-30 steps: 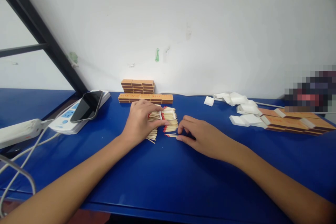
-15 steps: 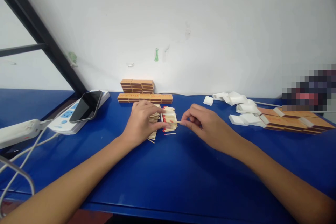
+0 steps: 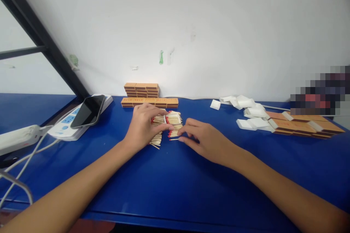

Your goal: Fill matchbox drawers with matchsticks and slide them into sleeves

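A heap of red-tipped matches (image 3: 172, 122) lies on the blue table (image 3: 175, 182) in front of me. My left hand (image 3: 143, 125) rests on the left part of the heap, thumb and fingers curled round a white inner tray (image 3: 172, 118) filled with matches. My right hand (image 3: 201, 139) is low on the table just right of the heap, its fingertips pinched at a loose match (image 3: 173, 139).
Stacked brown matchboxes (image 3: 144, 94) stand against the wall behind the heap. White inner trays (image 3: 250, 114) and flat brown sleeves (image 3: 300, 125) lie at the right. A phone (image 3: 88, 111) rests on a power strip (image 3: 68, 125) at the left, with cables (image 3: 19, 160).
My right hand, raised with a match pinched half a second ago, has come down to the table by a loose match. My left hand has stayed on the heap.
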`<state>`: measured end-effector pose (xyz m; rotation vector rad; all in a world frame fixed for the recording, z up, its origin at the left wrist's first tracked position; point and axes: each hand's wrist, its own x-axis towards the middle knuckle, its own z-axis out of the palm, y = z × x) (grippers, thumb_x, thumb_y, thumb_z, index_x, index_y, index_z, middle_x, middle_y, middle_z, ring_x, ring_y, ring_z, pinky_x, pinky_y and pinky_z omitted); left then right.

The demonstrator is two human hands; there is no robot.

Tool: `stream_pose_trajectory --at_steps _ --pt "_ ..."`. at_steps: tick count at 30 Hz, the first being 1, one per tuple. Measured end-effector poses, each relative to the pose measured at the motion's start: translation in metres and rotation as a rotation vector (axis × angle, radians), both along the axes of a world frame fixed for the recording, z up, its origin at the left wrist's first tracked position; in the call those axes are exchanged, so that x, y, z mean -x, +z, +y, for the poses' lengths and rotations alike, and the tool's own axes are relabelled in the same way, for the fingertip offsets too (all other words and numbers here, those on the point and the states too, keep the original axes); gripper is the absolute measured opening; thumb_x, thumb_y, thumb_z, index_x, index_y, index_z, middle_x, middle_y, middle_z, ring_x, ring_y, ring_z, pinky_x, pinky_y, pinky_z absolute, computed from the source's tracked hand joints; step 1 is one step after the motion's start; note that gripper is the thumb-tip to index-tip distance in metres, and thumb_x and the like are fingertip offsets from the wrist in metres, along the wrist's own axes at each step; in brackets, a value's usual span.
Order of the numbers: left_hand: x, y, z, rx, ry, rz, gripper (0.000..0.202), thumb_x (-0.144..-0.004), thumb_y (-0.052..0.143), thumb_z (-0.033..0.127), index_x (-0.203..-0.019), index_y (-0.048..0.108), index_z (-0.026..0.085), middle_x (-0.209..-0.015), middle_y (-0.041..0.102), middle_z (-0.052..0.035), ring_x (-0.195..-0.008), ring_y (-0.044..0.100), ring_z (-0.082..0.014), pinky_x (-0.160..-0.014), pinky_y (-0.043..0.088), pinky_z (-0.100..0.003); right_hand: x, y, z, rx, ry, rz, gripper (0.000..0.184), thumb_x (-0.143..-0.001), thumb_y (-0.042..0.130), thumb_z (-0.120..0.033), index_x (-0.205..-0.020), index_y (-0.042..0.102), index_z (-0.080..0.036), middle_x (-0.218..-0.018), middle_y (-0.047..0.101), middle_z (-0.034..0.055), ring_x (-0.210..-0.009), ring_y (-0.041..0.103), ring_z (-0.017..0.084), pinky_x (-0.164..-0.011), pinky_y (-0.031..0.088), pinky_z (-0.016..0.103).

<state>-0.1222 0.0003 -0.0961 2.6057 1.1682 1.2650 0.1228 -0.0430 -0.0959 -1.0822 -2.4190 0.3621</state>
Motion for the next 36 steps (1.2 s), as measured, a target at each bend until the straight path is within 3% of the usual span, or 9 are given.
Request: stream_pose_trajectory --at_steps 7,15,19,27,33,36 --pt "-0.0022 0.0003 -0.0007 0.029 0.022 0.021 0.04 -0.075 0.103 0.038 -0.101 0.077 0.022 -0.097 0.071 -0.0004 -0.095 0.063 -0.0236 -0.089 0.041 -0.038 0.0038 -0.0116 0.0017 -0.011 0.014 -0.05 0.016 -0.103 0.057 -0.023 -0.108 0.072 -0.02 -0.1 0.064 0.0051 -0.078 0.061 0.016 -0.071 0.048 0.03" --pt "-0.0019 0.0004 -0.0007 0.015 0.01 0.024 0.043 -0.07 0.106 0.028 -0.101 0.077 0.023 -0.097 0.071 0.0006 -0.095 0.062 -0.0234 -0.089 0.04 -0.037 0.0046 -0.0109 0.0026 0.005 0.018 -0.042 0.015 -0.102 0.058 -0.021 -0.105 0.072 -0.019 -0.098 0.063 0.0044 -0.076 0.06 0.015 -0.07 0.047 0.029" --pt "-0.0017 -0.0013 -0.0004 -0.014 -0.011 0.012 0.049 -0.065 0.107 0.024 -0.102 0.076 0.022 -0.096 0.071 0.002 -0.094 0.062 -0.0223 -0.089 0.04 -0.036 0.0054 -0.0114 0.0025 -0.009 0.026 -0.032 0.017 -0.102 0.058 -0.021 -0.111 0.072 -0.018 -0.098 0.063 0.0047 -0.074 0.059 0.014 -0.07 0.047 0.029" --pt "-0.0016 -0.0004 -0.0011 -0.01 0.002 0.018 0.049 -0.064 0.108 0.023 -0.101 0.077 0.023 -0.096 0.07 0.0016 -0.094 0.062 -0.0225 -0.089 0.039 -0.036 0.0055 -0.011 0.0017 0.006 0.024 -0.027 0.012 -0.101 0.06 -0.018 -0.101 0.072 -0.019 -0.094 0.062 0.003 -0.075 0.058 0.014 -0.07 0.045 0.028" --pt "-0.0014 0.0 -0.0011 -0.006 0.008 0.034 0.038 -0.076 0.103 0.033 -0.102 0.077 0.023 -0.097 0.071 0.0014 -0.095 0.062 -0.0214 -0.089 0.04 -0.036 0.0075 -0.0114 0.0019 0.023 0.015 0.008 0.009 -0.1 0.062 -0.019 -0.104 0.07 -0.019 -0.093 0.061 0.0022 -0.072 0.056 0.013 -0.068 0.044 0.028" --pt "-0.0014 -0.0003 -0.001 -0.017 0.0 0.027 0.043 -0.07 0.105 0.029 -0.102 0.077 0.022 -0.097 0.07 0.0016 -0.095 0.062 -0.0215 -0.089 0.039 -0.036 0.0071 -0.0124 0.0019 0.022 0.022 0.015 0.009 -0.1 0.061 -0.018 -0.101 0.071 -0.019 -0.093 0.061 0.0022 -0.071 0.056 0.013 -0.068 0.043 0.027"
